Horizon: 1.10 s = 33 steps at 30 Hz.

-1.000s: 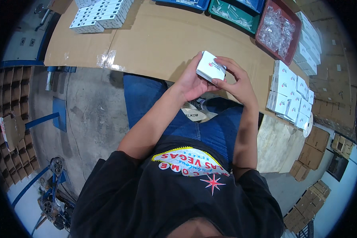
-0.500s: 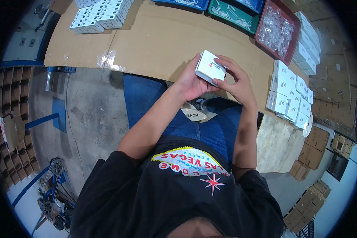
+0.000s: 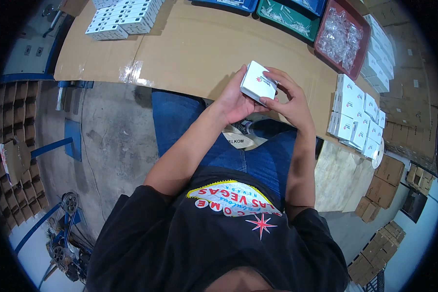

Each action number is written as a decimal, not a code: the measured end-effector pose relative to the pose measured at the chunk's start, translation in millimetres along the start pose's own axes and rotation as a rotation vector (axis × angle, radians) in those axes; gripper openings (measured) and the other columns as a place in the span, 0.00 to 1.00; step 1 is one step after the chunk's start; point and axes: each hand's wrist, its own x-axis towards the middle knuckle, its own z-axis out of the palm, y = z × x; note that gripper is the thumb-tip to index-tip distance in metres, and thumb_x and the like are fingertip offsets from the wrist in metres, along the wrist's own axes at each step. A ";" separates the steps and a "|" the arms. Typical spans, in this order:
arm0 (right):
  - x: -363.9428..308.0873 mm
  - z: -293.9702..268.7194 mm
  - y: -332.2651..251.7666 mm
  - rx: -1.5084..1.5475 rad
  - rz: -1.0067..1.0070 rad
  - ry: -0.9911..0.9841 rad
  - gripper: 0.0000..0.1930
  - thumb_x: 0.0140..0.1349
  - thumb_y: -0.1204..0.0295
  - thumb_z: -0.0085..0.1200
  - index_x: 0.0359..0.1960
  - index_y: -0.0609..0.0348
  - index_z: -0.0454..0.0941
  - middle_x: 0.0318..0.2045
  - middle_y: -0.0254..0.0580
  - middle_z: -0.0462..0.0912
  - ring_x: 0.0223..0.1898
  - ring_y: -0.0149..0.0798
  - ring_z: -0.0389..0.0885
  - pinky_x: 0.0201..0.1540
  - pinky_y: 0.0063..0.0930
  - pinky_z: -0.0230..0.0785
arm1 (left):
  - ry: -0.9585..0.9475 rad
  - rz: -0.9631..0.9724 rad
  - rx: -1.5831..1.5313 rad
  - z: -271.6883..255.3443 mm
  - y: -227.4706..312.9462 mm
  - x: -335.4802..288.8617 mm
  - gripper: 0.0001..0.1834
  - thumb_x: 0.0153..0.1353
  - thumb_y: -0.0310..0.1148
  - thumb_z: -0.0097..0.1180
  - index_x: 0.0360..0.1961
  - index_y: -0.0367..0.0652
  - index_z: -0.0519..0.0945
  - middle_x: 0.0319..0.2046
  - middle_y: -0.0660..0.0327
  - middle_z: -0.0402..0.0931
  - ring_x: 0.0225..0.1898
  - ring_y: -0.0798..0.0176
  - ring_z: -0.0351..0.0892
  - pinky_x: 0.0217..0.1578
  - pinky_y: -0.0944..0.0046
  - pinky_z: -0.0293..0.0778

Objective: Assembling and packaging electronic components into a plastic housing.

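Observation:
A small white box [image 3: 259, 83] with a red mark on its top is held over the near edge of the table. My left hand [image 3: 234, 101] cups it from the left and below, thumb along its left side. From the right, my right hand [image 3: 293, 100] grips the same box, fingertips on its top and right edge and thumb at its near corner. The underside of the box is hidden by my hands.
Stacked white boxes [image 3: 357, 117] stand at the table's right edge, others [image 3: 124, 19] at the far left. A red tray [image 3: 343, 36] of clear plastic pieces and a green tray [image 3: 287, 22] of small white parts sit at the far right. Brown cardboard [image 3: 190, 44] covers the table.

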 end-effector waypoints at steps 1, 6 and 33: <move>0.1 -0.2 0.5 -0.012 -0.009 -0.004 0.32 0.52 0.73 0.74 0.62 0.57 0.80 0.67 0.42 0.74 0.66 0.39 0.73 0.69 0.37 0.66 | -0.006 -0.004 -0.005 -0.9 0.0 0.5 0.39 0.78 0.63 0.26 0.71 0.42 0.64 0.59 0.44 0.76 0.54 0.41 0.82 0.54 0.44 0.80; -0.7 0.4 3.2 0.001 -0.008 0.001 0.32 0.52 0.74 0.74 0.62 0.57 0.80 0.67 0.43 0.74 0.66 0.39 0.73 0.69 0.38 0.67 | -0.003 -0.003 -0.002 -2.9 -1.8 0.4 0.38 0.78 0.63 0.27 0.71 0.43 0.64 0.59 0.45 0.76 0.54 0.41 0.83 0.53 0.44 0.81; -3.8 4.4 4.7 -0.035 -0.060 0.035 0.31 0.50 0.72 0.74 0.60 0.56 0.82 0.64 0.47 0.77 0.65 0.43 0.76 0.67 0.35 0.68 | -0.020 0.005 -0.029 -6.7 -3.5 0.2 0.38 0.78 0.62 0.27 0.72 0.42 0.63 0.61 0.44 0.74 0.56 0.38 0.81 0.56 0.43 0.81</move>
